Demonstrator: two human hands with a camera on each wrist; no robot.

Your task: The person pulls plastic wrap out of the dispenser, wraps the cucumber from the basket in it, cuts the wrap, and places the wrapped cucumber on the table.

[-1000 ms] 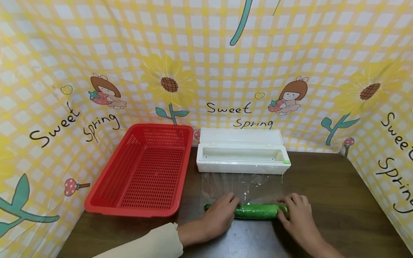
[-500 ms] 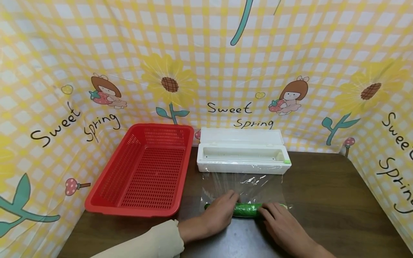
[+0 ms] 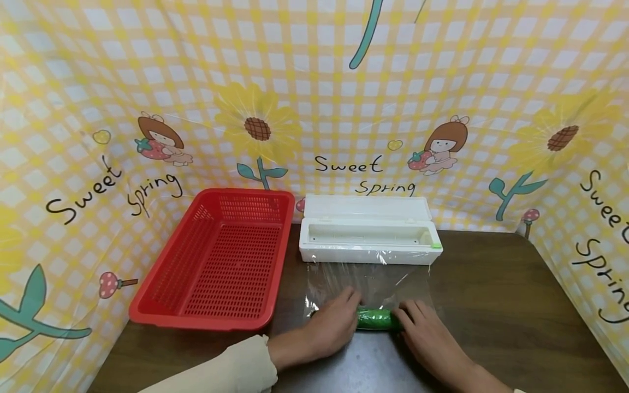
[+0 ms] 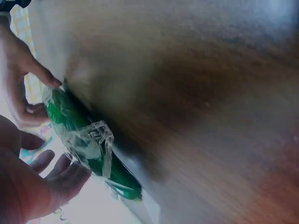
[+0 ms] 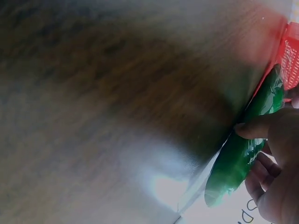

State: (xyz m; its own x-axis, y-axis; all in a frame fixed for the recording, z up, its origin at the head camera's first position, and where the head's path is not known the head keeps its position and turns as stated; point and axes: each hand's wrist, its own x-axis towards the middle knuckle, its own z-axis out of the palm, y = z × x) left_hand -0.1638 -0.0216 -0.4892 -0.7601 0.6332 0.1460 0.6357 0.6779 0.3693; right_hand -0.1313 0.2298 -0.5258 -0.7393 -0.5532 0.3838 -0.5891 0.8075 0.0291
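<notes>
A green cucumber (image 3: 375, 320) lies crosswise on the table, with clear cling film around it; the film bunches in folds at one part in the left wrist view. My left hand (image 3: 335, 323) grips the cucumber toward its left end, fingers curled over the far side. With its thumb on the near side and fingers behind, my right hand (image 3: 428, 337) holds it right of the middle; in the right wrist view the thumb presses the cucumber (image 5: 233, 156). Cling film (image 3: 373, 284) runs from the cucumber back to a white dispenser box (image 3: 368, 255), whose lid is up.
A red perforated basket (image 3: 236, 262) stands to the left, close to the left forearm. The dark wooden table (image 3: 511, 305) extends to the right of the hands. Behind the box hangs a yellow checked cloth (image 3: 344, 109), which also closes off both sides.
My right hand has moved left along the cucumber, from its right end toward the middle. My left hand stays nearly in place, gripping it. The cling film shows new creases.
</notes>
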